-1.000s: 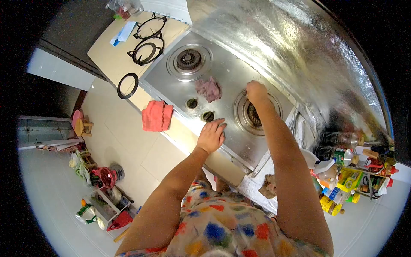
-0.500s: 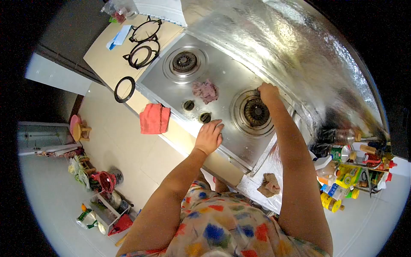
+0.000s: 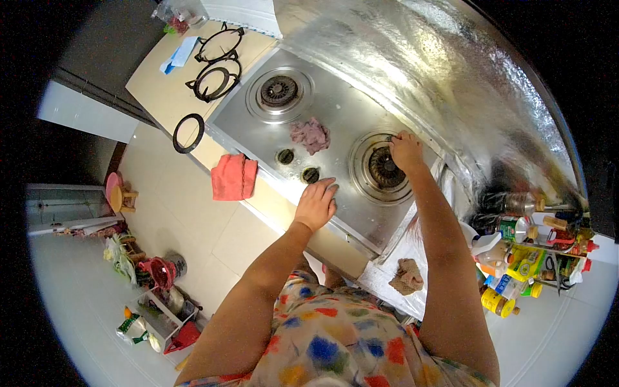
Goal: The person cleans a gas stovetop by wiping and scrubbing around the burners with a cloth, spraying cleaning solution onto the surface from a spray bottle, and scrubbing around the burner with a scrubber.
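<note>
My left hand (image 3: 316,204) rests with its fingers apart on the front edge of the steel gas stove (image 3: 351,106), just below a black knob (image 3: 311,175). My right hand (image 3: 406,151) is at the back rim of the right burner (image 3: 385,166); its fingers are pressed together around something small and dark that I cannot make out. A crumpled pink-purple cloth (image 3: 311,136) lies between the two burners. The left burner (image 3: 279,91) has no grate on it. Another knob (image 3: 285,156) sits beside the first.
Black pot supports (image 3: 218,72), a black ring (image 3: 189,133) and a folded red cloth (image 3: 234,177) lie on the counter at the left. A brown cloth (image 3: 407,277) rests on foil at the right, near a rack of bottles (image 3: 523,264). Foil (image 3: 412,48) lines the wall.
My right hand has moved along the back rim of the right burner, first to the right and then slightly back. The view has shifted a little. My left hand stays at the stove's edge.
</note>
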Demonstrator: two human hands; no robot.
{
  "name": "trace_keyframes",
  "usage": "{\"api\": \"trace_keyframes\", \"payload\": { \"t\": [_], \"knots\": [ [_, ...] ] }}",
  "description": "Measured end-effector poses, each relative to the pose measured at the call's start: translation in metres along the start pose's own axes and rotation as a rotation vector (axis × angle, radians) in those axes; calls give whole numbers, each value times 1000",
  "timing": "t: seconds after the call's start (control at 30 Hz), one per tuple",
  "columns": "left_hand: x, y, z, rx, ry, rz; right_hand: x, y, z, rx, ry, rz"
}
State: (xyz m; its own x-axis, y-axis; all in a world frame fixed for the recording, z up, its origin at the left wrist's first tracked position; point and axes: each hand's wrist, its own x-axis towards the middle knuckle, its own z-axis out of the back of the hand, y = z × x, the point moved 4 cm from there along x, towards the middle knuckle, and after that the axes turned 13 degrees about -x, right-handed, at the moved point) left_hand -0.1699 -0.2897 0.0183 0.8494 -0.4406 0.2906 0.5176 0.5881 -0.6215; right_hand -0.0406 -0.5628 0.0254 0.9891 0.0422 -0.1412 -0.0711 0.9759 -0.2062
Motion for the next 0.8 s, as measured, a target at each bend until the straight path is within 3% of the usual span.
{"api": "trace_keyframes", "payload": {
  "t": [0.1, 0.3, 0.5, 0.6, 0.7, 0.8],
  "knots": [
    [0, 0, 0, -4, 0, -2, 0, 2, 3, 88, 77, -95],
    [0, 0, 1, -8, -13, -14, 0, 33, 35, 66, 121, -25],
    [0, 1, -1, 5, -7, -23, -5, 65, 25, -84, 7, 524],
    [-1, 2, -2, 17, 3, -12, -11, 67, 35, -163, 19, 546],
    [-2, 1, -3, 22, 11, -9, -7, 50, 40, -188, -8, 351],
    [0, 2, -2, 28, 8, -12, -1, 37, 50, -116, 222, 158]
  ]
}}
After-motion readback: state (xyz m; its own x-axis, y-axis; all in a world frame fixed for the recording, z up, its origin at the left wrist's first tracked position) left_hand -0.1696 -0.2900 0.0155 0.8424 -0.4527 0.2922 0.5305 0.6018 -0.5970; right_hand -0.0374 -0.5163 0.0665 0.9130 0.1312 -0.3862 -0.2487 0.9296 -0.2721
